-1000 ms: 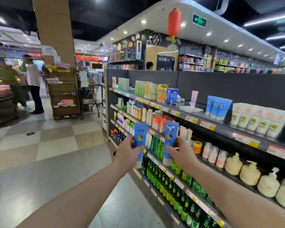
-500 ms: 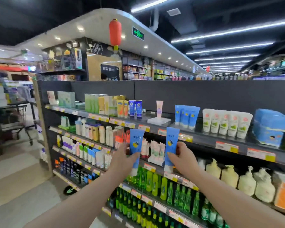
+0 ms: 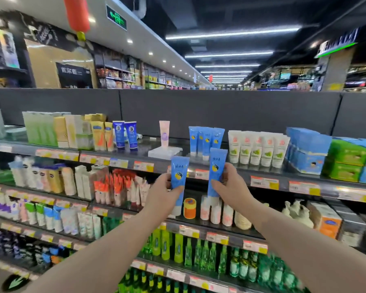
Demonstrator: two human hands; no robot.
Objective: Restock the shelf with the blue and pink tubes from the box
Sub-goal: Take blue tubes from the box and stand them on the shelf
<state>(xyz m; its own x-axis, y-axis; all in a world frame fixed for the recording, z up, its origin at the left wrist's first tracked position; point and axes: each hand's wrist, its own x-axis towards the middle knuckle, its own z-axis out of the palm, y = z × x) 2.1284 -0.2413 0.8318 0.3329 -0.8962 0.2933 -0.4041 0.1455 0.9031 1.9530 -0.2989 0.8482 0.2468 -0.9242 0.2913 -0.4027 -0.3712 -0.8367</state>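
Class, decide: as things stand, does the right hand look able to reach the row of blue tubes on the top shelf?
Probably yes: the right hand, gripping a blue tube, is up just below the row of blue tubes, and nothing stands between them.

The left hand [image 3: 163,193] holds the left tube [image 3: 179,180] upright in front of the edge of the top shelf [image 3: 148,144]. Just to the right of it and a little higher, the right hand [image 3: 230,187] holds the right tube [image 3: 217,172], also upright. Behind both, on the top shelf, stands a row of tubes [image 3: 205,142]. Left of this row a single tube [image 3: 164,134] stands on a low stand [image 3: 164,153]. Right of the row comes a second row of tubes [image 3: 258,149], then stacked boxes [image 3: 309,151]. On the shelf below, a jar [image 3: 189,208] sits just right of the left tube's lower end.
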